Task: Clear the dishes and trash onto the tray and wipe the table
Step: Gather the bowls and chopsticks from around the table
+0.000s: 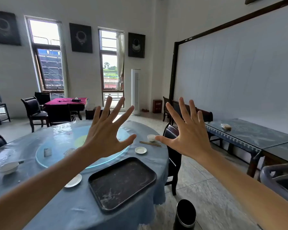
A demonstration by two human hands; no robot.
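Crockery lay scattered around the empty tray [123, 183] at the round table's [40, 205] near edge, light, brittle and best pinched by rims, while left hand [105, 138] and right hand [189, 140] hovered splayed, holding nothing.

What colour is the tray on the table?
The tray is black, with pale scuffs and smears across its inside; the head view shows it.
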